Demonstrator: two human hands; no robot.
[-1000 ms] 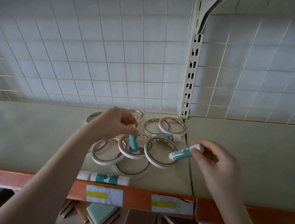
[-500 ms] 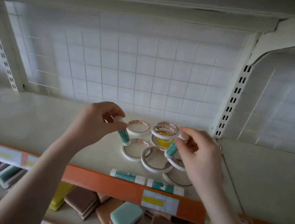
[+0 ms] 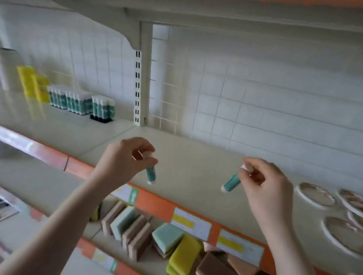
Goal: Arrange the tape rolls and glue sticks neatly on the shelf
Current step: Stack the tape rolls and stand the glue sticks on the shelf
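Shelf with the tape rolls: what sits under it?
Under the shelf, a lower level holds sponges in green, yellow, brown and pink, some upright, some stacked flat. The orange price rail and both forearms cover part of that level.

A shop: metal shelving (image 3: pixel 184 160) with orange price-label strips (image 3: pixel 191 223), stocked sponges (image 3: pixel 168 235).

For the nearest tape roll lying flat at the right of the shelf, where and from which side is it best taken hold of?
Probably the near rim of the tape roll, reached from the shelf's open front edge. It lies flat as a thin open ring, so a finger can drop into the hole and a thumb pinch the outside. Other rolls crowd its right side. Both hands hold glue sticks, so the right hand must first free itself.
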